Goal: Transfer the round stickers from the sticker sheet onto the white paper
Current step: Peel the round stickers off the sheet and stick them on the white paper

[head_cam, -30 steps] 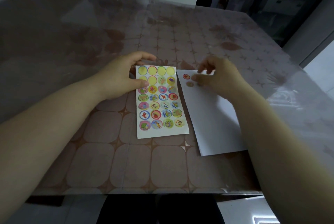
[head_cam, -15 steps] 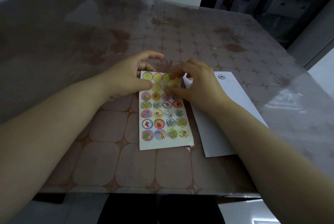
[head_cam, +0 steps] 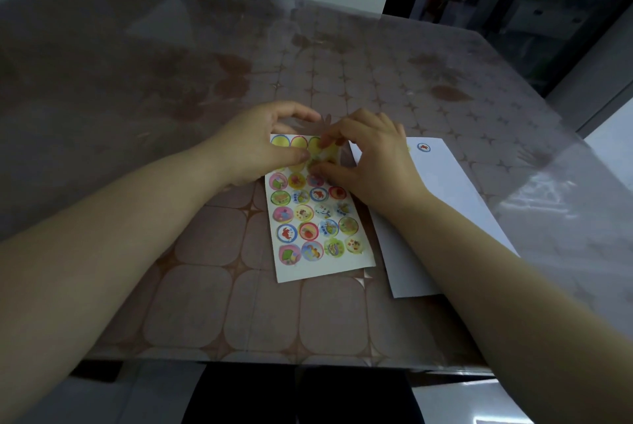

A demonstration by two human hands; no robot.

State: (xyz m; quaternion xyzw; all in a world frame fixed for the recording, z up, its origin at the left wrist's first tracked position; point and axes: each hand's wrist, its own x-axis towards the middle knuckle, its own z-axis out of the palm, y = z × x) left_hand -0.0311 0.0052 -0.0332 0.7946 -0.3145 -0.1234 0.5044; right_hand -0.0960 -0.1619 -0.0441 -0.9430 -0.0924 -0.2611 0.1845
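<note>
The sticker sheet (head_cam: 320, 218) lies flat mid-table, with several colourful round stickers in rows and bare yellow circles along its top. My left hand (head_cam: 253, 146) presses its top left corner, thumb on the sheet. My right hand (head_cam: 370, 156) is over the sheet's top right, thumb and forefinger pinching at a sticker (head_cam: 323, 158) in the second row; the fingers hide whether it has lifted. The white paper (head_cam: 455, 197) lies to the right, partly under my right forearm, with one round sticker (head_cam: 424, 147) showing near its top.
The table (head_cam: 171, 88) has a glossy tiled-pattern cover and its near edge runs just below my forearms. A dark gap and white furniture stand beyond the far right corner.
My right hand left the white paper and came left onto the sticker sheet's top right, where it now pinches. My left hand stayed on the sheet. The view shifted slightly.
</note>
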